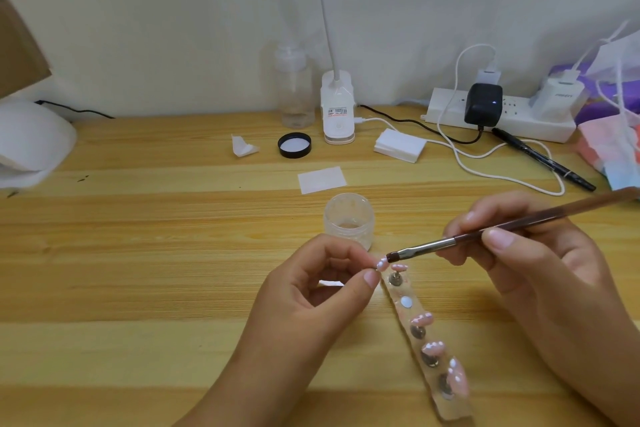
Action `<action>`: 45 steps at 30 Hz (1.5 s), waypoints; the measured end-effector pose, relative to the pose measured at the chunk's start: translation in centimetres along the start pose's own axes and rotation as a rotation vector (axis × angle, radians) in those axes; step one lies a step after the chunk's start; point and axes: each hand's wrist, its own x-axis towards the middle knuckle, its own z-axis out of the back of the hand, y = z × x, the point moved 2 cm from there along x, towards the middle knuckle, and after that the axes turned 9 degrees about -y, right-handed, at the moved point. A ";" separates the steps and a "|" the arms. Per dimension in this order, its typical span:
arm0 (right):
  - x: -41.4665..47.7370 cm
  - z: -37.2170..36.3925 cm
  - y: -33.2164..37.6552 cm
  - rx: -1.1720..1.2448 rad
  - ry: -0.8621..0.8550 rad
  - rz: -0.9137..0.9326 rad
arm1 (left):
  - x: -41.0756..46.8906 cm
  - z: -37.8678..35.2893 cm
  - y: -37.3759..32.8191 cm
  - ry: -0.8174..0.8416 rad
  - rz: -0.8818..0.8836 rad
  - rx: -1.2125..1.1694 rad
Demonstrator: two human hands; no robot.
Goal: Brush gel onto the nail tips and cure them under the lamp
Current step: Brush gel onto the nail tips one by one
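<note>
**Grip.** The grip of the left hand (311, 291) is closed in a pinch, with thumb and forefinger holding one pink nail tip (381, 265). The grip of the right hand (540, 270) is closed round the brush (485, 231), which is held pen-fashion between thumb and fingers, its handle slanting up to the right. The dark bristles (392, 256) meet, or very nearly meet, the pinched tip; contact cannot be confirmed.

**Beneath the hands.** A clear holder strip (450, 411) lies on the wooden surface (138, 253), running from the pinched tip toward the near right. Four glossy pink mounted tips (422, 318) stand along it on metal studs, and a pale round disc (406, 302) shows between the first and second.

**Near field.** The open gel jar (349, 218) stands just behind the left hand. Farther back lie a white wipe (322, 179), an upturned black lid (294, 145) and a stack of wipes (400, 146).

**Periphery.** The white curing lamp (31, 139) sits at the far left edge, well apart from the tips. Along the wall are a clear bottle (294, 87), a clip-on desk lamp (338, 107), a power strip (498, 114) and a black pen (543, 159).
</note>
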 end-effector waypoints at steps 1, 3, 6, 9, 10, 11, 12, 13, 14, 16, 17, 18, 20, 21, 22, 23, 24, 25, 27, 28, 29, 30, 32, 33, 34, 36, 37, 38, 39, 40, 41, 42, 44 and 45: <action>0.0 0.0 0.1 -0.012 0.013 0.001 | 0.0 0.0 0.0 -0.003 -0.001 -0.001; -0.2 -0.1 0.1 -0.028 0.019 -0.015 | 0.0 0.0 0.0 -0.007 -0.004 0.004; -0.4 -0.2 0.0 -0.067 0.000 -0.011 | 0.0 0.0 0.0 -0.006 -0.007 -0.001; -0.4 -0.2 -0.1 -0.124 -0.056 0.018 | 0.1 -0.1 0.1 -0.016 -0.013 -0.006; -0.3 -0.1 -0.2 -0.127 -0.080 0.015 | 0.1 -0.1 0.1 -0.017 -0.014 -0.009; -0.2 0.1 -0.3 -0.127 -0.100 0.012 | 0.0 -0.1 0.1 -0.015 -0.015 -0.013; -0.1 0.2 -0.4 -0.114 -0.117 0.008 | 0.0 -0.1 0.1 -0.014 -0.017 -0.017; 0.0 0.3 -0.5 -0.087 -0.123 0.004 | 0.0 -0.1 0.1 -0.014 -0.019 -0.020; 0.0 0.3 -0.3 -0.064 -0.113 0.005 | 0.0 0.0 0.1 -0.016 -0.019 -0.022; 0.0 0.3 -0.2 -0.044 -0.068 0.019 | 0.0 0.0 0.1 -0.017 -0.018 -0.024; -0.1 0.3 -0.2 -0.044 -0.036 0.016 | 0.0 0.0 0.1 -0.016 -0.017 -0.024; -0.1 0.1 -0.1 -0.043 -0.023 0.010 | 0.0 0.0 0.1 -0.015 -0.016 -0.022; -0.2 -0.1 0.0 -0.064 -0.001 0.015 | 0.0 0.0 0.1 -0.011 -0.013 -0.018; -0.3 -0.1 -0.1 -0.073 -0.011 0.022 | 0.0 0.0 0.1 -0.009 -0.013 -0.015; -0.3 -0.1 -0.1 -0.092 -0.027 0.041 | 0.0 0.1 0.1 -0.007 -0.013 -0.011; -0.4 -0.2 -0.2 -0.102 -0.041 0.040 | 0.0 0.1 0.1 -0.005 -0.013 -0.006; -0.4 -0.1 -0.4 -0.116 -0.065 0.040 | 0.0 0.1 0.2 -0.003 -0.012 -0.003; -0.4 -0.1 -0.4 -0.131 -0.083 0.036 | 0.0 0.1 0.2 -0.002 -0.010 -0.004; -0.1 0.1 -0.5 -0.122 -0.117 0.035 | 0.0 0.1 0.2 -0.002 -0.007 -0.003; -0.1 0.1 -0.4 -0.102 -0.107 0.043 | 0.0 0.1 0.2 -0.005 -0.005 0.000; -0.1 0.1 -0.2 -0.077 -0.093 0.052 | 0.0 0.1 0.2 -0.009 -0.003 0.002; -0.1 0.2 -0.2 -0.068 -0.068 0.051 | 0.0 0.1 0.2 -0.013 -0.002 0.005; -0.3 0.1 -0.1 -0.063 -0.028 0.047 | 0.1 0.1 0.2 -0.017 0.003 0.013; -0.3 0.0 -0.1 -0.066 -0.015 0.055 | 0.0 0.1 0.2 -0.018 0.008 0.015; -0.4 -0.1 -0.1 -0.072 -0.012 0.065 | 0.1 0.1 0.2 -0.019 0.013 0.015; -0.4 -0.2 -0.3 -0.096 -0.045 0.074 | 0.1 0.1 0.2 -0.022 0.026 0.006; -0.4 -0.1 -0.3 -0.107 -0.062 0.072 | 0.1 0.1 0.1 -0.022 0.033 -0.004; -0.4 -0.1 -0.3 -0.114 -0.080 0.079 | 0.0 0.0 0.1 -0.022 0.038 -0.016; -0.3 -0.1 -0.3 -0.116 -0.093 0.088 | 0.0 0.0 0.1 -0.021 0.043 -0.028; -0.3 -0.1 -0.2 -0.110 -0.102 0.097 | 0.0 0.0 0.0 -0.019 0.046 -0.038; -0.3 0.0 -0.2 -0.099 -0.109 0.103 | 0.0 -0.1 0.0 -0.017 0.047 -0.045; -0.3 0.0 -0.1 -0.086 -0.110 0.113 | 0.0 -0.1 0.0 -0.016 0.049 -0.048; -0.4 0.1 0.0 -0.065 -0.097 0.119 | 0.0 -0.1 0.0 -0.015 0.050 -0.049; -0.4 0.1 0.0 -0.056 -0.089 0.113 | 0.0 0.0 0.0 -0.015 0.050 -0.048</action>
